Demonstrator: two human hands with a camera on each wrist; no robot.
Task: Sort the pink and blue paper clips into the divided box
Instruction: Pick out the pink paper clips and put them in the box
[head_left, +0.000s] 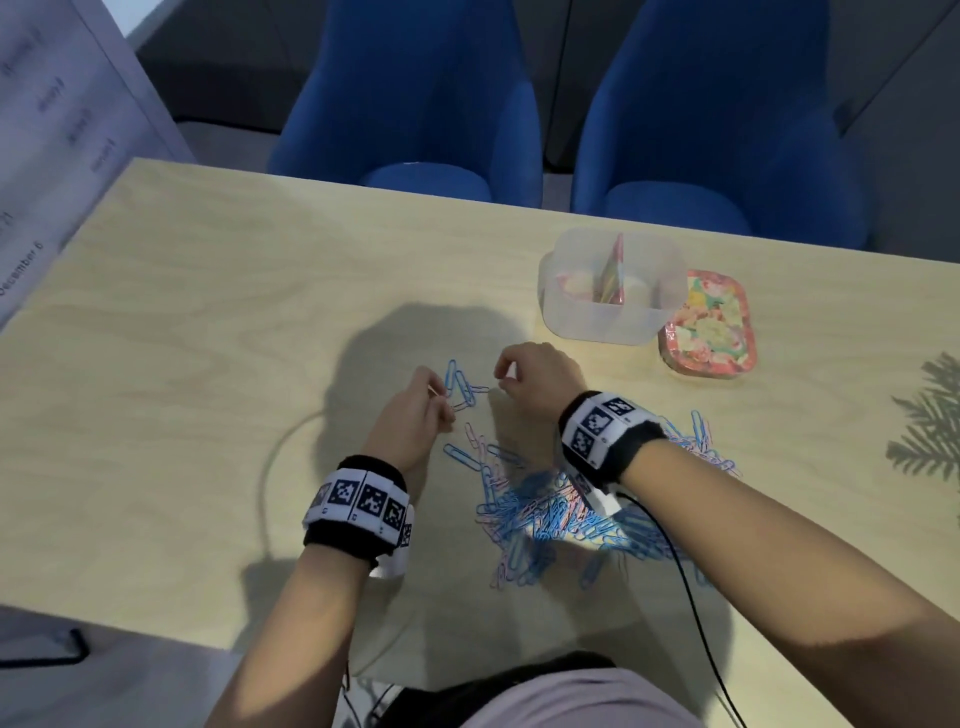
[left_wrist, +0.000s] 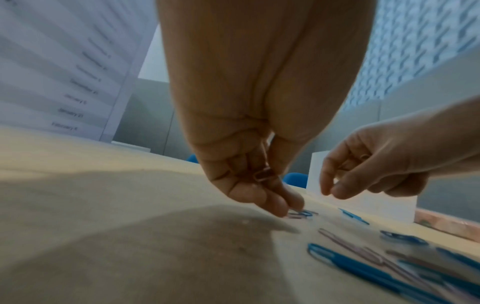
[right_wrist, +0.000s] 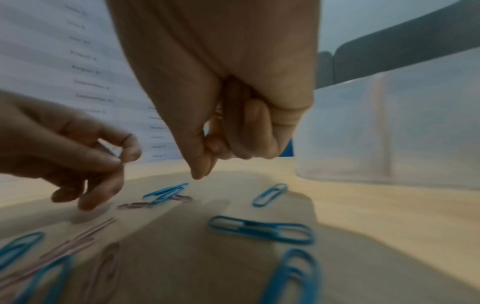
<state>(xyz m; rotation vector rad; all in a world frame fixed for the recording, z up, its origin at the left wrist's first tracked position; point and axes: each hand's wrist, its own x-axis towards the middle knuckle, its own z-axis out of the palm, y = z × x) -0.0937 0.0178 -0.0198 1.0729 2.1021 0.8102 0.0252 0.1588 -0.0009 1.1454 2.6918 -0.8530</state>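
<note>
2 forearms reach over the near edge of the desk (head_left: 171, 332), each with a marker-patterned wristband. Between them lies the main heap of pink and blue paper clips (head_left: 550, 514), spreading past the right wrist. Just beyond the heap, a few loose blue clips (head_left: 460, 387) sit between the hands.

From the head view the left hand (head_left: 415, 415) looks merely curled, its fingertips low beside those loose clips. The left wrist view shows more: its fingers (left_wrist: 270, 200) are bunched downward near the desk, and a pink clip (left_wrist: 263, 174) is tucked in against the palm.

From above, the right hand (head_left: 535, 376) hovers with curled fingers, and I cannot tell what they enclose. The right wrist view shows the fingers (right_wrist: 249, 127) clenched into the palm, with something thin and pinkish at the fold, too blurred to name.

Farther off, at the right, stands the clear divided box (head_left: 610, 317) with a colourful partition; its patterned lid (head_left: 706, 325) lies touching it on the right. 2 blue chairs (head_left: 410, 104) stand behind the desk.
</note>
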